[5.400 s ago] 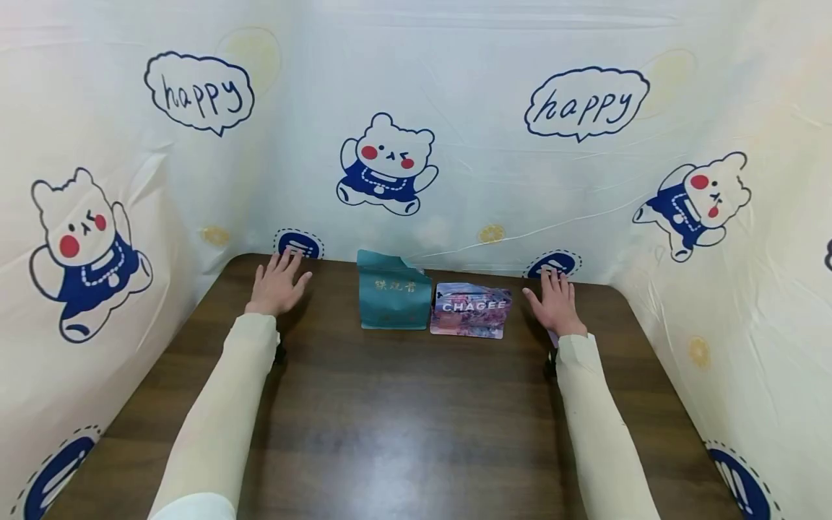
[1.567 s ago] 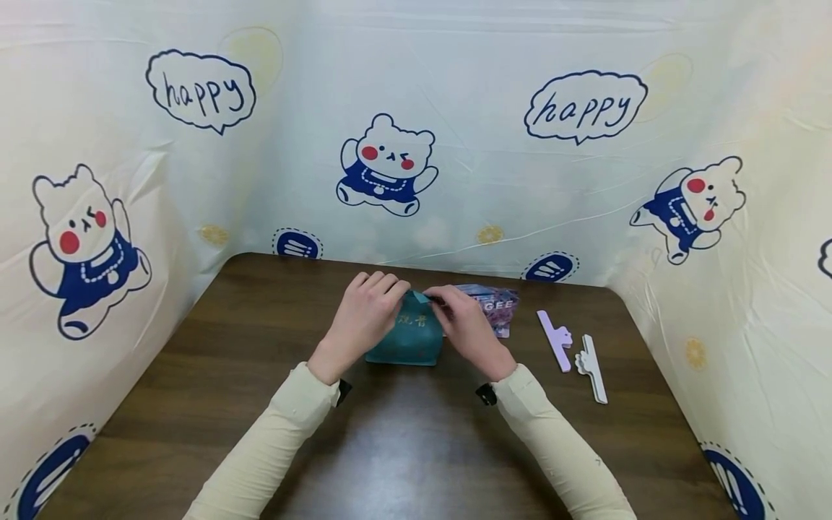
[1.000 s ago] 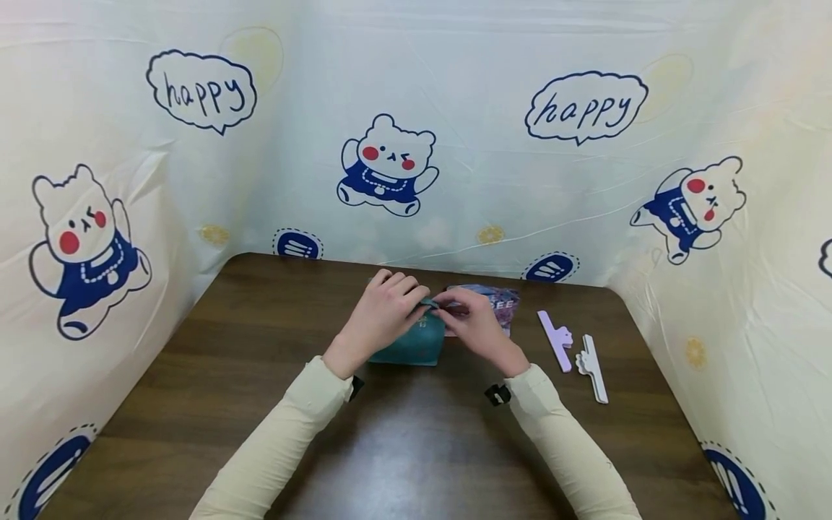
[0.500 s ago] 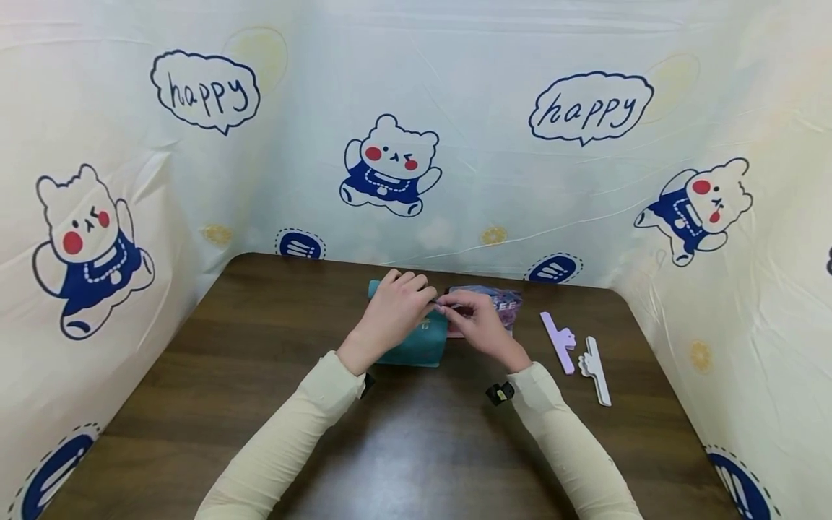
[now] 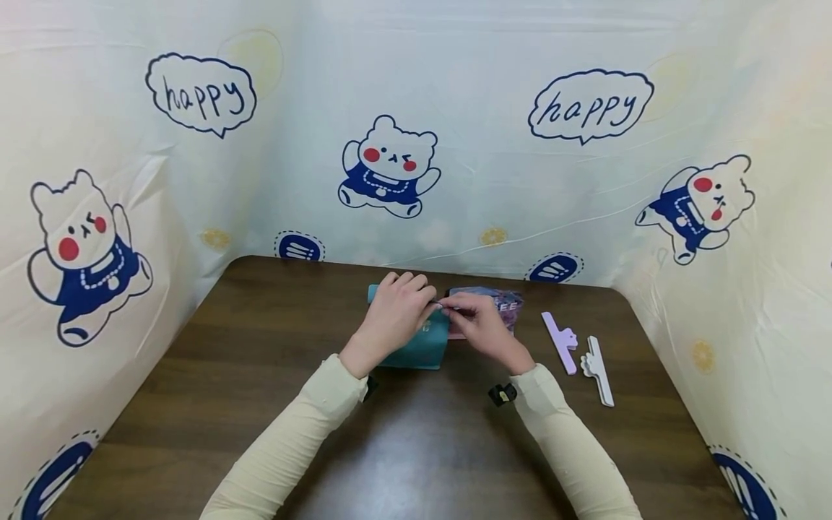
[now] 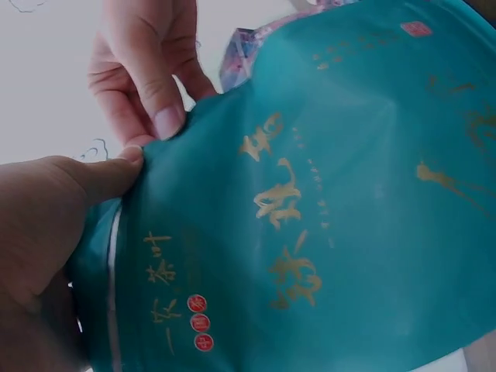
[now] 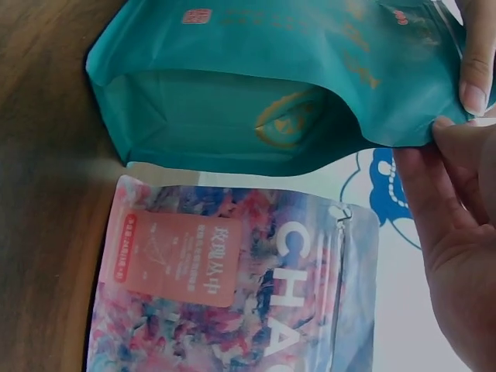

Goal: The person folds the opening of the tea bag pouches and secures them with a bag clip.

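A teal tea bag (image 5: 421,348) with gold lettering stands upright near the back of the table. My left hand (image 5: 396,312) grips its top edge, fingers over the far side and thumb in front, as the left wrist view shows. At the right end of the same edge, my right hand (image 5: 482,325) pinches the teal film between thumb and fingers, its fingertips close to the left thumb. The bag's gusseted side panel (image 7: 209,116) faces the right wrist camera. Just right of it is a pink and purple CHAGEE pouch (image 7: 163,325), partly behind my right hand in the head view.
Right of the pouch, a purple bag clip (image 5: 560,344) and a white bag clip (image 5: 596,373) lie on the brown wooden table (image 5: 403,448). Cloth printed with cartoon bears (image 5: 390,166) hangs around the back and both sides.
Both hands came from flat on the table to the teal bag, which now stands nearer. The two clips came into view at right. Over the last half second the hands barely moved.
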The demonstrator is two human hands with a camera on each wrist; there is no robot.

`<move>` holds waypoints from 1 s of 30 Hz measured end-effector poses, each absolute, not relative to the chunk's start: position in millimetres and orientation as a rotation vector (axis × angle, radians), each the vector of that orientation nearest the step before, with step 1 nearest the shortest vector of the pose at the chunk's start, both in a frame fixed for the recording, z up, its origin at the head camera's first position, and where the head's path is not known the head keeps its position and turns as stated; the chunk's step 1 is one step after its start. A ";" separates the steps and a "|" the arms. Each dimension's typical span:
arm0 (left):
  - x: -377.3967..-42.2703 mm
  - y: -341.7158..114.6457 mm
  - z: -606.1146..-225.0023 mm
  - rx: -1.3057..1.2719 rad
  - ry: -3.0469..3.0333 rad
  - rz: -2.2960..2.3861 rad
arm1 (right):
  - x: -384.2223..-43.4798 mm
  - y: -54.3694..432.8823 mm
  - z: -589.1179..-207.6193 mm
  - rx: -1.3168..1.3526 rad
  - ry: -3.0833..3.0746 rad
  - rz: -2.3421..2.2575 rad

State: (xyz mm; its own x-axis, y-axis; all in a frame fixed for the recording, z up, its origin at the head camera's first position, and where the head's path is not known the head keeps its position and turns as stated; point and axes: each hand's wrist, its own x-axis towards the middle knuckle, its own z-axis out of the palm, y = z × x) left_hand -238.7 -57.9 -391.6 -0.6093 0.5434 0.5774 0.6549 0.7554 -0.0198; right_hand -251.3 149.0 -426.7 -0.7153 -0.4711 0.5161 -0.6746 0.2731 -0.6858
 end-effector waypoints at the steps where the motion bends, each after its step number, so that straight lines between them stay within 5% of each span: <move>1: -238.7 -57.9 -391.9 -0.896 -2.383 -0.261 | -253.5 149.8 -428.6 1.066 -2.335 1.410; 30: -240.1 -69.1 -393.4 -0.915 -2.455 -0.355 | -265.0 147.6 -418.1 1.143 -2.378 1.334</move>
State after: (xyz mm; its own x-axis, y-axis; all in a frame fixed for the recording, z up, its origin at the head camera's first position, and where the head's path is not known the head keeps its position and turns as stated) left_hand -240.1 -69.1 -393.4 -0.6537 0.5394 0.5308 0.6678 0.7411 0.0693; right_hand -265.0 147.6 -418.1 -0.6866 -0.5332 0.4942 -0.6997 0.3000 -0.6484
